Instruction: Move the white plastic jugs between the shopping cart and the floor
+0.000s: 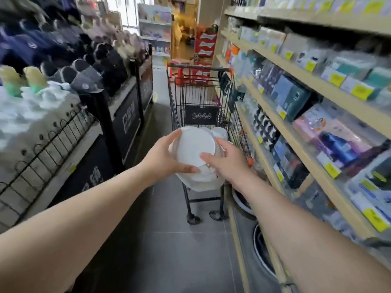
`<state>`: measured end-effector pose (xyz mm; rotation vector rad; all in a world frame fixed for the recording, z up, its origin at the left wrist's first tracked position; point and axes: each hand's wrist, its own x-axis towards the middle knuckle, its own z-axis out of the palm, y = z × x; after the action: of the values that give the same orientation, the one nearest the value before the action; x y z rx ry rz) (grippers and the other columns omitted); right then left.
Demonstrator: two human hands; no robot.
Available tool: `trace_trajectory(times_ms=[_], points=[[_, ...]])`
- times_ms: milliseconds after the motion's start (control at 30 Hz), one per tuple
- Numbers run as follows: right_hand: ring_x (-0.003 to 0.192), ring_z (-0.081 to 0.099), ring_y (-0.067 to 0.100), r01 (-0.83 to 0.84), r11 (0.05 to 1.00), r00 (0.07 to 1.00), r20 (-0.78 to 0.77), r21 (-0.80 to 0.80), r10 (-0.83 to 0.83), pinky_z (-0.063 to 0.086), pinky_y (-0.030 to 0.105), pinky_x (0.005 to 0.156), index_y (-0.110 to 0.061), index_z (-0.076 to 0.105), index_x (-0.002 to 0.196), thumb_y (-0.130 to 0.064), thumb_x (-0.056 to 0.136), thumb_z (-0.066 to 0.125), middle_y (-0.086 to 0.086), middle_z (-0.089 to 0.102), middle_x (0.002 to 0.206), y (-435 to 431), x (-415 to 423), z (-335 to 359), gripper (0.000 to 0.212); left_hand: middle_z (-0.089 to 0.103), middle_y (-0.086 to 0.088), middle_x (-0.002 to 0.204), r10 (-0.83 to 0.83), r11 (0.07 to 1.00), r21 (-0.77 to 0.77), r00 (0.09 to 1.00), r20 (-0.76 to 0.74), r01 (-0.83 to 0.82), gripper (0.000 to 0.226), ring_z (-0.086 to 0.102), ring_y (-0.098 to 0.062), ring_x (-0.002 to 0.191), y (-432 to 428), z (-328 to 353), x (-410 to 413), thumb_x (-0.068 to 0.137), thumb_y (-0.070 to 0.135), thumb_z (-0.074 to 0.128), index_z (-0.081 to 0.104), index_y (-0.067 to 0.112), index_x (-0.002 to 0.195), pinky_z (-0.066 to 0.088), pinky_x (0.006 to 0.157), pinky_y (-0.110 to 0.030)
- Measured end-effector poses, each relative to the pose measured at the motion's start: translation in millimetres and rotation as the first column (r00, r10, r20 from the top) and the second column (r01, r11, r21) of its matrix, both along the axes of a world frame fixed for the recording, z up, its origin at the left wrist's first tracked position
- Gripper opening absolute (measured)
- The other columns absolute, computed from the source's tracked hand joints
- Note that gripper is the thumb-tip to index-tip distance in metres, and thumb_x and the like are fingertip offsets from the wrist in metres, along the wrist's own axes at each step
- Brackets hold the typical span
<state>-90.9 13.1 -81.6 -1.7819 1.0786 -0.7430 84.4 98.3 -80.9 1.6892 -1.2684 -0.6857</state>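
Both hands, the left hand (167, 156) and right hand (226, 161), clamp a white plastic jug (195, 148) from either side, steadying it at the near end of the shopping cart (200, 96) holding more jugs.

From my end the jug (195, 148) reads as smooth white plastic, its flat base matt. The shopping cart (175, 106) is thin black-coated metal wire, with orange plastic caps (230, 70) at the handle corners. I see the floor (169, 240) as dark grey tile, smooth and matt. The shelves (317, 85) look like pale wood or wood laminate. The boxes (292, 96) on them shine like glossy card and clear plastic. The slippers (105, 56) look like soft, fuzzy cloth.
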Motion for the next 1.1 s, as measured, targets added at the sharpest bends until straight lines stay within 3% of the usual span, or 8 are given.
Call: trace_trajectory(times_ms=[200, 533, 767, 967, 1100], points=[[0.128, 0.047, 0.017, -0.027, 0.999, 0.999, 0.016, -0.040, 0.028, 0.042, 0.043, 0.106, -0.022, 0.044, 0.143, -0.039, 0.076, 0.078, -0.003, 0.050, 0.142, -91.2, 112.0, -6.5, 0.077, 0.038, 0.005, 0.147, 0.029, 1.000, -0.007, 0.999, 0.016, -0.028, 0.111, 0.034, -0.019, 0.136, -83.3, 0.0, 107.5, 0.052, 0.033, 0.093, 0.033, 0.035, 0.146, 0.036, 0.111, -0.042], [0.123, 0.048, 0.017, 0.166, 0.986, 0.985, 0.043, 0.007, -0.166, 0.044, 0.039, 0.102, -0.022, 0.041, 0.145, -0.036, 0.077, 0.078, -0.003, 0.051, 0.139, -243.2, 251.8, 5.0, 0.079, 0.036, 0.007, 0.147, -0.120, 0.992, 0.029, 0.993, 0.016, 0.120, 0.114, 0.033, -0.019, 0.135, -269.8, 16.4, 257.9, 0.050, 0.034, 0.094, 0.033, 0.036, 0.146, 0.035, 0.111, -0.045], [0.125, 0.050, 0.018, 0.300, 0.953, 0.954, 0.009, 0.043, -0.301, 0.043, 0.042, 0.106, -0.020, 0.042, 0.145, -0.035, 0.077, 0.078, -0.001, 0.051, 0.140, -361.5, 260.6, -15.0, 0.078, 0.036, 0.007, 0.147, -0.236, 0.970, 0.064, 0.971, 0.045, 0.233, 0.116, 0.034, -0.020, 0.136, -411.9, -5.1, 272.2, 0.048, 0.040, 0.093, 0.031, 0.035, 0.146, 0.034, 0.112, -0.048], [0.125, 0.050, 0.020, 0.384, 0.916, 0.922, 0.005, 0.115, -0.387, 0.044, 0.044, 0.105, -0.022, 0.043, 0.144, -0.034, 0.076, 0.079, 0.000, 0.051, 0.141, -474.9, 252.9, -41.4, 0.079, 0.034, 0.003, 0.149, -0.326, 0.942, 0.111, 0.944, 0.057, 0.318, 0.116, 0.033, -0.021, 0.136, -540.4, -29.7, 263.6, 0.053, 0.037, 0.092, 0.027, 0.032, 0.149, 0.032, 0.111, -0.042], [0.123, 0.052, 0.023, 0.459, 0.876, 0.886, -0.008, 0.149, -0.463, 0.045, 0.046, 0.103, -0.021, 0.042, 0.145, -0.039, 0.074, 0.078, 0.002, 0.052, 0.140, -525.7, 246.0, -54.5, 0.081, 0.036, 0.002, 0.147, -0.389, 0.911, 0.161, 0.921, 0.031, 0.379, 0.116, 0.036, -0.023, 0.135, -607.1, -45.2, 256.1, 0.052, 0.040, 0.092, 0.028, 0.034, 0.149, 0.034, 0.112, -0.047]])
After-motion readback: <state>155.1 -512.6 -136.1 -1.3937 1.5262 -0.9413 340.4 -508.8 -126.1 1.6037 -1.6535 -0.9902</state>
